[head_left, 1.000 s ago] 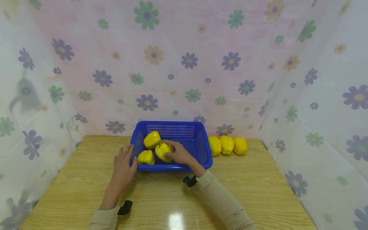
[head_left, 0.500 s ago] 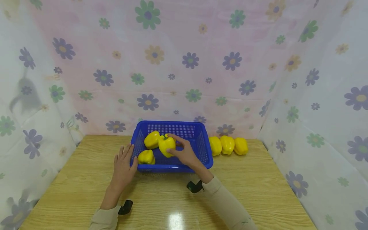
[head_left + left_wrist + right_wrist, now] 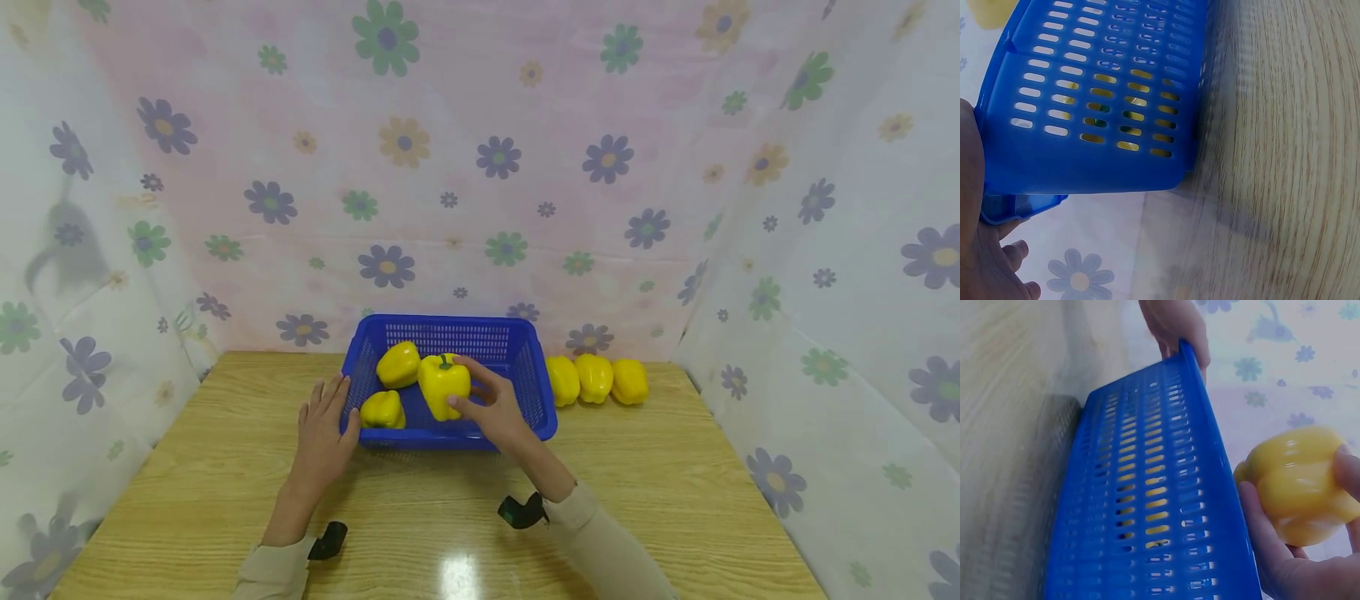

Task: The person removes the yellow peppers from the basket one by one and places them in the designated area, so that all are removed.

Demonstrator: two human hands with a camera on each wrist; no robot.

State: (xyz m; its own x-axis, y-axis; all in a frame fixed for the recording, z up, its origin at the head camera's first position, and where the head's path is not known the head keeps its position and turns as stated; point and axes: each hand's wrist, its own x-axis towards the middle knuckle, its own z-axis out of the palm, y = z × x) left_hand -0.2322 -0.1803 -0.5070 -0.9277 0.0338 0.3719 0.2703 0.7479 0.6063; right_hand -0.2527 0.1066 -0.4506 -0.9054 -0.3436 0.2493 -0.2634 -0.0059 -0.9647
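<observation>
My right hand [image 3: 498, 410] grips a yellow bell pepper [image 3: 442, 388] between thumb and fingers, its green stem facing up. In the right wrist view this bell pepper [image 3: 1300, 484] shows above the rim of the blue plastic basket [image 3: 1147, 481]. My left hand [image 3: 324, 437] rests with fairly straight fingers on the basket's left rim; in the left wrist view its thumb and fingers are at the corner of the basket [image 3: 1085, 162]. Inside the basket [image 3: 450, 435], at its left side, lie two more yellow bell peppers, one at the back [image 3: 398, 365] and one in front [image 3: 382, 410].
Right of the basket, three yellow bell peppers [image 3: 596, 379] stand in a row on the wooden table [image 3: 420, 517]. Flower-patterned cloth [image 3: 450, 167] hangs behind and at both sides. A dark camera mount [image 3: 522, 510] juts from the right wrist, another [image 3: 327, 542] from the left.
My right hand has lifted the bell pepper from the basket's floor and drawn it slightly right, turning its stem upward. The left hand stays on the rim.
</observation>
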